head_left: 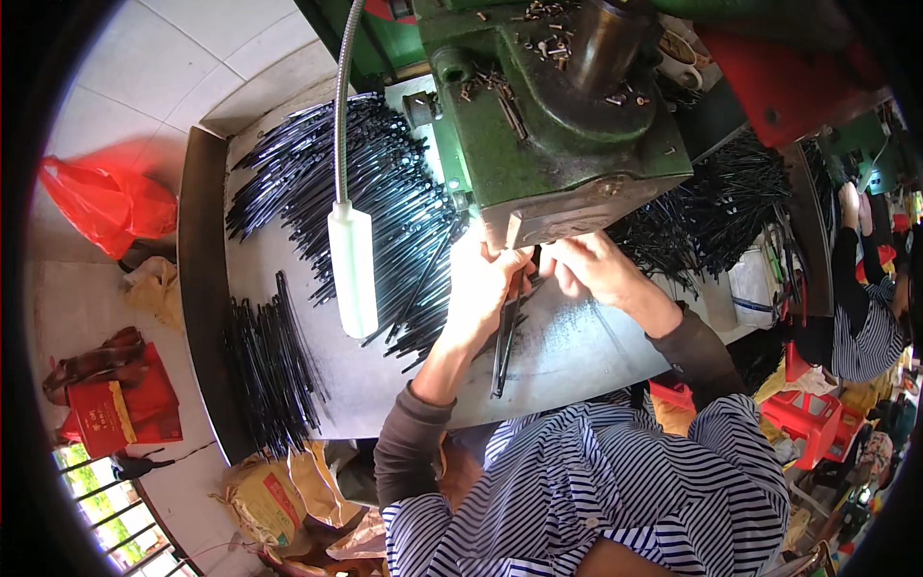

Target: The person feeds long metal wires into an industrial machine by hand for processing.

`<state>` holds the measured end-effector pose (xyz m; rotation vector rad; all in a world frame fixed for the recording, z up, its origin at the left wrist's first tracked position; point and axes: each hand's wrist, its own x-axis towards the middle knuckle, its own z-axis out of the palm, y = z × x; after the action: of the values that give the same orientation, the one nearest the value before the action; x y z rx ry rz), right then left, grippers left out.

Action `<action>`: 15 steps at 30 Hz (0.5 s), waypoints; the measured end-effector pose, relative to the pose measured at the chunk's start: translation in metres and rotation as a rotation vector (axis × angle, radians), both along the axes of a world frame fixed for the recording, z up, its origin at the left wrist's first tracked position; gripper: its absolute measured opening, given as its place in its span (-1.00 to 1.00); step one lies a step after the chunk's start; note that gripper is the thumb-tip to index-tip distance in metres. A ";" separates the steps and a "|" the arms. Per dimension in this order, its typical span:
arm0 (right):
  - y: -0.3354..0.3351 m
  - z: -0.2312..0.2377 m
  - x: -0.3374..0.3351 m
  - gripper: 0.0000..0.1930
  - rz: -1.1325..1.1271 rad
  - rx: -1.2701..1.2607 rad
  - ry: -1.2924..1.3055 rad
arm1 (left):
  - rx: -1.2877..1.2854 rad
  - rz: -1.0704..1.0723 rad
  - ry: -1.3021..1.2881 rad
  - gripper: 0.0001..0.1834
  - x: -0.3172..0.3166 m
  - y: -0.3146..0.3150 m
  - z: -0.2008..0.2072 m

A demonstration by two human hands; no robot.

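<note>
Metal table (361,396): left fingers (511,263) pinch black rods (502,346), grip of right fingers (567,262) unclear; left-edge bundle (274,375) possibly finished, heap (356,183) likely remaining.

Small fasteners (553,48) lie on the machine head (577,144), which overhangs the worktable (370,399). Below its front, slim rods (501,351) slant between the left hand (488,272) and right hand (598,271). Leftward lies a large rod pile (385,192), partly behind the gooseneck lamp (353,274); beside the left side wall (204,288), a smaller rod bundle (269,375); rightward, another rod heap (726,207).
</note>
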<state>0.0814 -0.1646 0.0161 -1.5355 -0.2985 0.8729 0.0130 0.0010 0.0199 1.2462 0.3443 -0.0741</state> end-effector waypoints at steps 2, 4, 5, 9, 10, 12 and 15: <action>-0.002 -0.003 -0.013 -0.46 0.075 -0.059 0.083 | -0.042 0.008 -0.031 -0.84 0.001 -0.001 -0.011; -0.007 -0.009 -0.027 -0.45 0.147 0.005 0.191 | -0.119 0.029 -0.043 -0.80 0.001 -0.004 -0.014; -0.008 -0.010 -0.027 -0.45 0.149 0.004 0.192 | -0.119 0.031 -0.042 -0.80 0.001 -0.007 -0.012; -0.005 0.001 -0.023 -0.46 0.188 0.007 0.128 | -0.107 0.036 -0.064 -0.74 0.004 -0.008 -0.013; -0.004 0.003 -0.020 -0.46 0.186 0.008 0.112 | -0.095 0.068 -0.087 -0.75 0.005 -0.009 -0.012; -0.002 0.007 -0.017 -0.45 0.166 -0.001 0.090 | -0.083 0.101 -0.109 -0.76 0.008 -0.010 -0.012; -0.002 0.005 -0.012 -0.46 0.162 -0.024 0.085 | -0.001 0.105 -0.150 -0.79 0.014 -0.009 -0.012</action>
<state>0.0697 -0.1662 0.0212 -1.5064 -0.3549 1.0692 0.0268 -0.0080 0.0080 1.2226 0.2788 0.1090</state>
